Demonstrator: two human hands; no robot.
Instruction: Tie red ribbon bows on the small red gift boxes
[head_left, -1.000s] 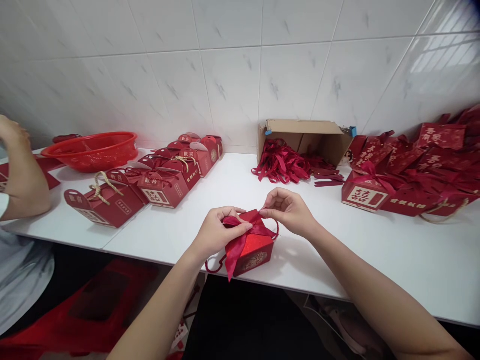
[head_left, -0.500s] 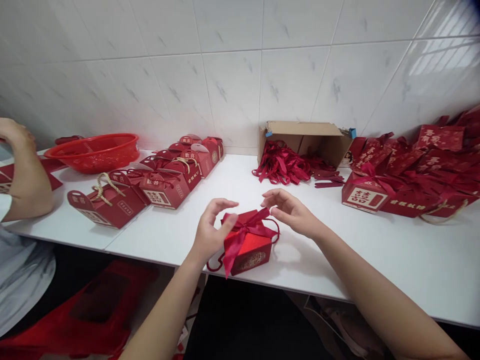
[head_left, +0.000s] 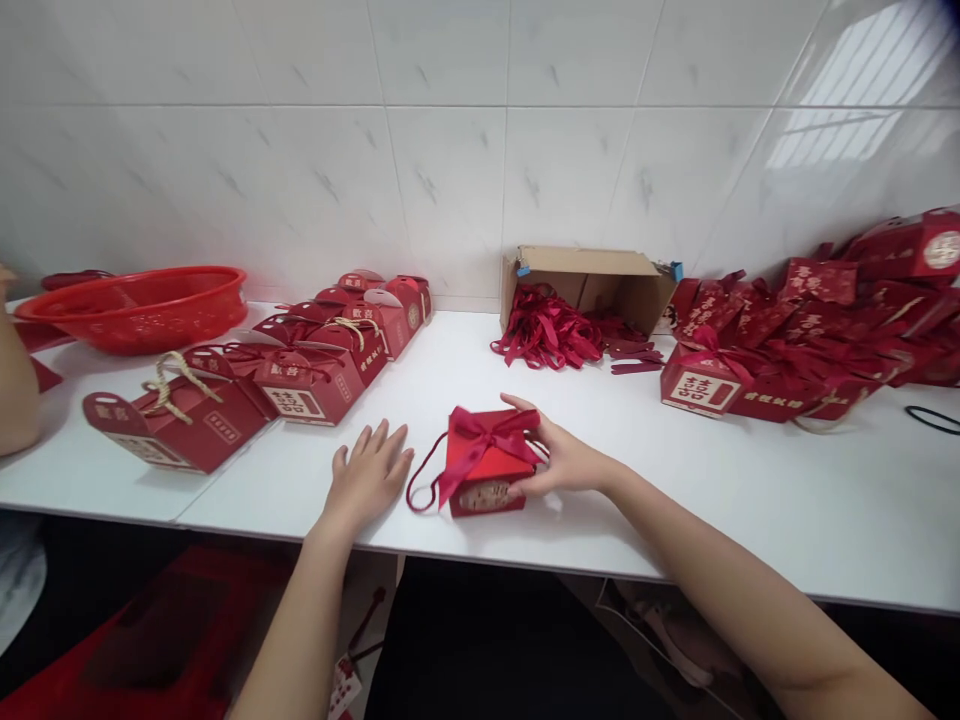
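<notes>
A small red gift box (head_left: 486,470) with a dark red ribbon bow on top sits near the front edge of the white table (head_left: 750,500). My right hand (head_left: 562,457) grips the box's right side, fingers wrapped round it. My left hand (head_left: 369,475) lies flat on the table just left of the box, fingers stretched out and holding nothing. A ribbon loop trails from the box toward my left hand.
A row of finished red boxes (head_left: 300,375) stands at the left, behind them a red plastic basket (head_left: 135,305). A cardboard carton (head_left: 592,285) spilling red ribbons lies at the back. A heap of flat and folded red boxes (head_left: 810,330) fills the right. Another person's arm (head_left: 15,380) shows at far left.
Both hands let go of the tied bow. My left hand dropped flat onto the table; my right hand took hold of the box's side. The view shifted slightly right.
</notes>
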